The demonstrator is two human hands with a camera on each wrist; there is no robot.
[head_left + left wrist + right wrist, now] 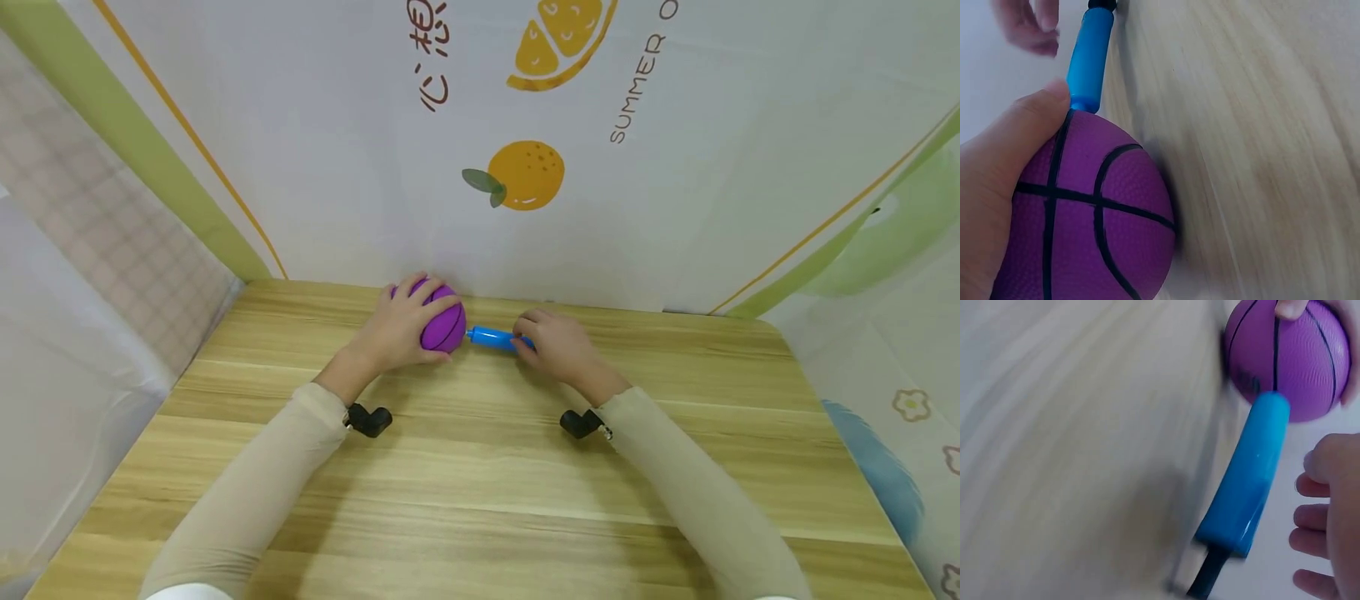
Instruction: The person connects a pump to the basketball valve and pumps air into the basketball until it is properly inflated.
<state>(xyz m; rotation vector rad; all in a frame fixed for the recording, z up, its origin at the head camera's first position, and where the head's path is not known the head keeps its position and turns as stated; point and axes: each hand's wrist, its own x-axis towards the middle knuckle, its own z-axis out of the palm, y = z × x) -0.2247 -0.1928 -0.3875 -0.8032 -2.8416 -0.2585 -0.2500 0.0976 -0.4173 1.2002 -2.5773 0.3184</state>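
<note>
A small purple basketball (447, 330) sits at the back of the wooden table. My left hand (397, 327) grips it from the left, fingers spread over the top and thumb along the near side. A blue hand pump (491, 337) points at the ball, its front end right at the ball's surface. In the right wrist view the pump's black rod (1210, 570) sticks out of its rear end. My right hand (558, 346) hovers beside the pump with fingers loosely bent; a gap shows between the fingertips (1310, 540) and the blue barrel.
Behind the table (480, 475) hangs a white cloth (337, 167) printed with oranges and lettering, close to the ball and pump. A black wrist mount (369, 420) juts from the left sleeve, and another mount (581, 423) from the right.
</note>
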